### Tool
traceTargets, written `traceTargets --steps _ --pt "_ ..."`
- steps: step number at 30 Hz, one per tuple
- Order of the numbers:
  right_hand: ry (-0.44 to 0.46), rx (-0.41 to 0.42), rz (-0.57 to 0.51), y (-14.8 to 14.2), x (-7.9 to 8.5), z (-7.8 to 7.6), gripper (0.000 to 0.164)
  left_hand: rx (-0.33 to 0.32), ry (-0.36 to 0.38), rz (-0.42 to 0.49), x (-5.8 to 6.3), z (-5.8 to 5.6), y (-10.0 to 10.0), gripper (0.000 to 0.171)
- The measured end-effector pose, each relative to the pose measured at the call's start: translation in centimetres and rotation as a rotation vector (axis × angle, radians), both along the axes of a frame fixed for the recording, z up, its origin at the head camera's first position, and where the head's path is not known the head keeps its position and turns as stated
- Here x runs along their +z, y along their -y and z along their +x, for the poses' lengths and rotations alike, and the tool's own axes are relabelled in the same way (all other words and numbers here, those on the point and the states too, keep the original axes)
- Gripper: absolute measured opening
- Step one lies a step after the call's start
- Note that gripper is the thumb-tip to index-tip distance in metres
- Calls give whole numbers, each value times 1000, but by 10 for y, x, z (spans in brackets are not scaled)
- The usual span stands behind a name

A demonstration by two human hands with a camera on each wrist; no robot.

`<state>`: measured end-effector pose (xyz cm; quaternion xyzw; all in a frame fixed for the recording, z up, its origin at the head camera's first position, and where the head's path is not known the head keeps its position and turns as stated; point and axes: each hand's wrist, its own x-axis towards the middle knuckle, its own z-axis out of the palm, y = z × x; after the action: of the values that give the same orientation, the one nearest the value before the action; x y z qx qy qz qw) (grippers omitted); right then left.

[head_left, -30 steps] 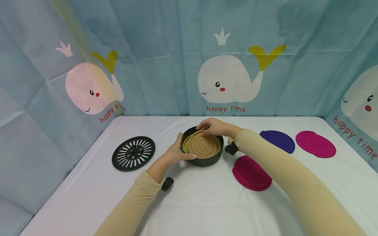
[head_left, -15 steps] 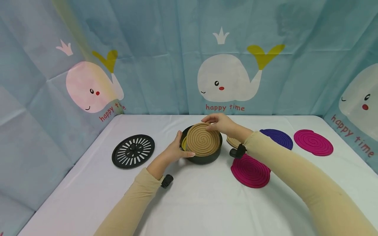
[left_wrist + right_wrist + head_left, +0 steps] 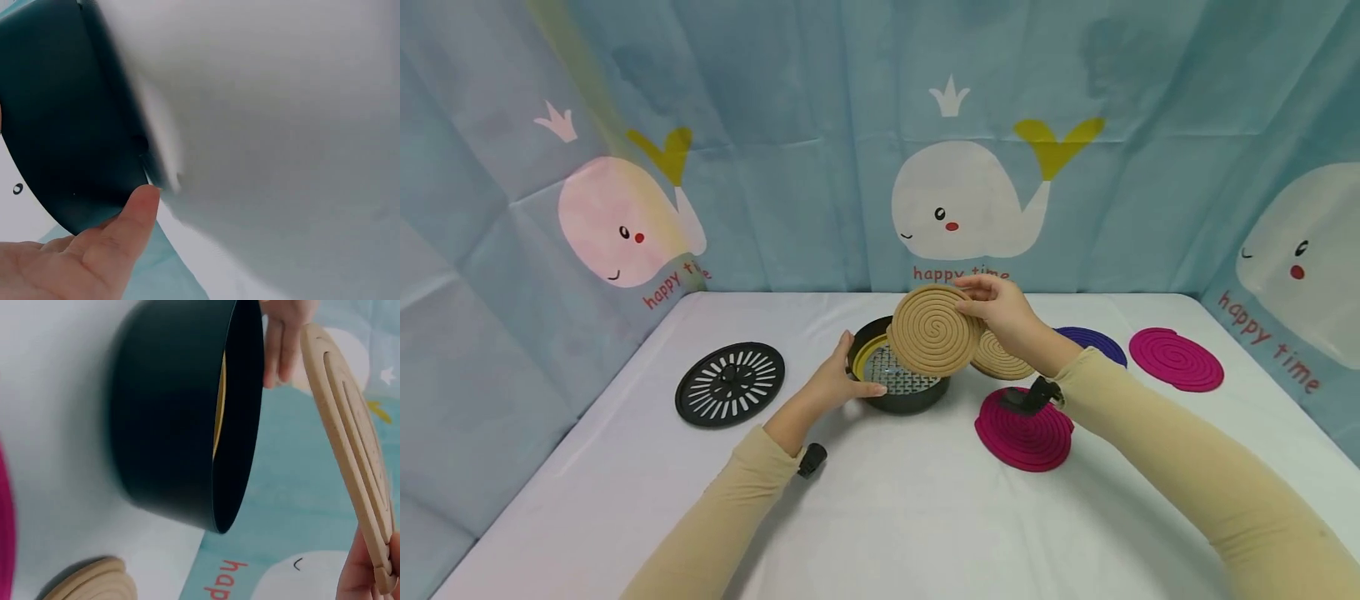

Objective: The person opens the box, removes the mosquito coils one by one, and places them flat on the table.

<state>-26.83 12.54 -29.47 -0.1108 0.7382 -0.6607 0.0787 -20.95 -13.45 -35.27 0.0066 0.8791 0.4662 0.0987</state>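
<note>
My right hand (image 3: 1003,312) pinches a tan mosquito coil (image 3: 934,332) by its right edge and holds it up, overlapping the holder's right part in the head view. In the right wrist view the coil (image 3: 347,437) stands nearly edge-on, apart from the rim. My left hand (image 3: 838,379) holds the round black mosquito coil holder (image 3: 910,403), thumb at the front, fingers along its left side. Inside the holder are a yellow ring (image 3: 863,352) and a grey mesh (image 3: 887,373). The left wrist view shows the holder's dark outer wall (image 3: 62,106) with fingers against it.
A black slotted lid (image 3: 730,385) lies at left on the white table (image 3: 880,517). To the right lie another tan coil (image 3: 1000,358), a magenta coil (image 3: 1026,433), a purple coil (image 3: 1093,342) and a pink coil (image 3: 1176,348). A whale-print curtain (image 3: 805,208) borders the back.
The tan coil has come up out of the holder and moved right in my right hand, uncovering the mesh. My left hand stays at the holder.
</note>
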Motion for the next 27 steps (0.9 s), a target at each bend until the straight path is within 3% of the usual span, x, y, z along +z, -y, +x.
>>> traceTargets --steps 7,14,20,27 --pt "47 -23 -2 -29 0 16 45 20 -23 -25 -2 1 0 112" --pt "53 -27 29 -63 -2 30 44 -1 -41 -22 -2 2 3 112" --pt "80 -39 -15 -94 -4 38 25 -9 -38 -10 -5 2 5 113" --pt "113 -50 -5 -127 -12 46 21 -5 -29 -18 -6 1 7 114"
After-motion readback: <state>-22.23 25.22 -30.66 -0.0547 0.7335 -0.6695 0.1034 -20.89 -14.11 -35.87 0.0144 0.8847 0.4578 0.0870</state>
